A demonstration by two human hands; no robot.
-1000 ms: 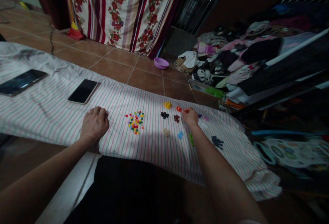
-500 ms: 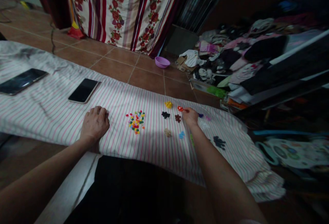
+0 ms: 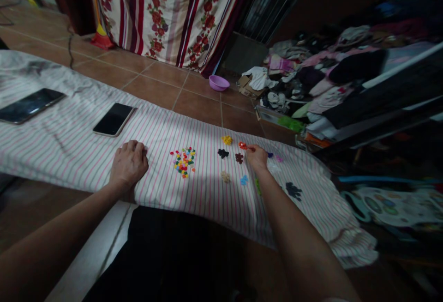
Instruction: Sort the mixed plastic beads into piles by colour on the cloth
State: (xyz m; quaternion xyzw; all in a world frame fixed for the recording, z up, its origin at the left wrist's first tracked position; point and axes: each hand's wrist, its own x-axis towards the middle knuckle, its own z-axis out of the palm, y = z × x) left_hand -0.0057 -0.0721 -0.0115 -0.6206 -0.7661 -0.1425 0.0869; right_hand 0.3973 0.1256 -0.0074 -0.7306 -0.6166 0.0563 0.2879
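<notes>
My right hand [image 3: 256,157] reaches to the far side of the striped cloth, fingers pinched at a small red-orange piece [image 3: 242,145]. Its exact shape is too small to tell. Near it lie little heaps of yellow [image 3: 226,140], black [image 3: 223,153], brown [image 3: 239,158], beige [image 3: 225,177] and light blue pieces [image 3: 244,180]. Green pieces [image 3: 258,186] show partly behind my forearm. My left hand [image 3: 129,164] rests palm down on the cloth, fingers curled, with nothing visible in it. A mixed pile of colourful small pieces [image 3: 184,161] lies between my hands.
A phone [image 3: 114,119] lies beyond my left hand, and a larger dark-screened device [image 3: 31,105] farther left. Dark grey pieces [image 3: 293,191] and a clear plastic bag [image 3: 275,167] are right of my forearm. A purple basin [image 3: 218,83] stands on the tiled floor.
The view has shifted very slightly. My right hand stays at the red-orange piece, and my left hand keeps resting on the cloth.
</notes>
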